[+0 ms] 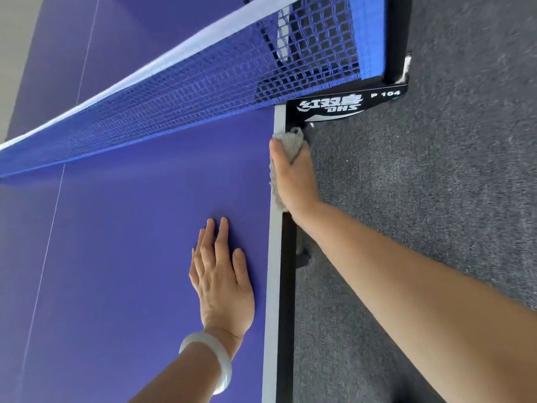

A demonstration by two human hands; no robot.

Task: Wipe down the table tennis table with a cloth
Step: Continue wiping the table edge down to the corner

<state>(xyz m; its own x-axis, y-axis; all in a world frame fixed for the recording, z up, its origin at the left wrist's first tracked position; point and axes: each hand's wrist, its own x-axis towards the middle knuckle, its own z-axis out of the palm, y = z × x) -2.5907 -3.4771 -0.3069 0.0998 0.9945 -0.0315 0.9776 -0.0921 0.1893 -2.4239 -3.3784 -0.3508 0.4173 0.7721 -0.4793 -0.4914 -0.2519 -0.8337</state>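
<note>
Right at the side edge of the table (116, 242), just short of the black net clamp (334, 104) with the DHS logo on it, the right hand (295, 178) has a pale grey fluffy cloth (290, 141) bunched up in its grip and held against the rim. The thumb lies along the top by the white edge stripe (272, 271). The rest of the fingers are tucked round the cloth on the outer side, so you can't really see them. A bit of cloth pokes out past the thumb tip toward the clamp, and more of it shows along the palm where it meets the stripe. The left hand (222, 283) is flat, palm down on the purple surface, fingers straight and close together, holding nothing. It sits near the stripe but not on it, and closer to the person than the right hand. There's a pale bangle (213, 359) on that wrist. The blue net (189, 94) runs across just beyond both hands, and grey carpet (436, 199) covers the floor beside the table.
</note>
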